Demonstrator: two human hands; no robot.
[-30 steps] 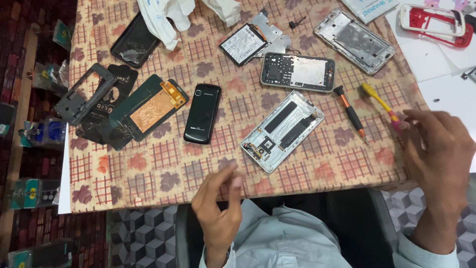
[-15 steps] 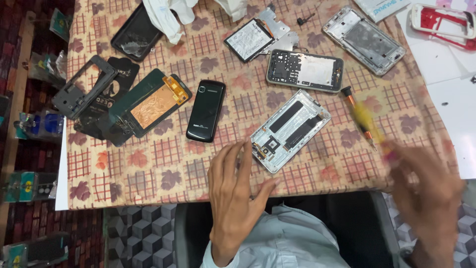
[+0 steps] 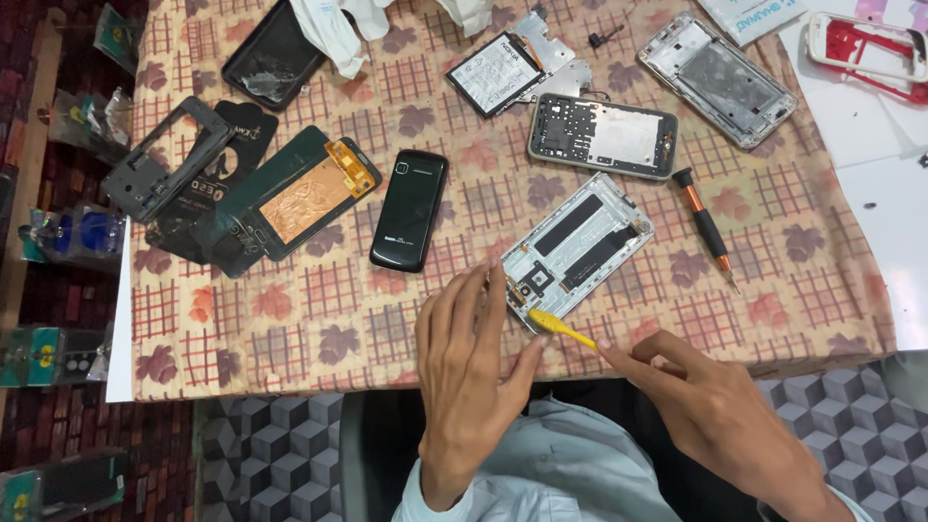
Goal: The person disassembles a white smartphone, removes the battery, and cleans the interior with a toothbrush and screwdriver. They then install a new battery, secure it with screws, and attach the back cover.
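- Looking down from the head camera, I took the silver phone frame (image 3: 577, 246) on the patterned tablecloth (image 3: 319, 319) as my landmark.
- My left hand (image 3: 471, 372) lay flat at the frame's near corner, fingers stretched out and slightly spread, the fingertips (image 3: 498, 275) touching its lower edge and gripping nothing.
- My right hand (image 3: 720, 416) sat just beyond the frame's near end, thumb and forefinger pinched on a thin yellow pry tool (image 3: 561, 330).
- The tool's tip rested against the frame's bottom corner, beside my left fingertips.
- An orange-and-black screwdriver (image 3: 704, 224) lay just to the right of the frame, apart from both hands.
- A black phone (image 3: 409, 209) lay to the frame's left, and a green back panel with a copper patch (image 3: 290, 198) lay further left.
- A dark circuit-side phone body (image 3: 601, 135) lay just above the frame, with a battery (image 3: 501, 72) beyond it.
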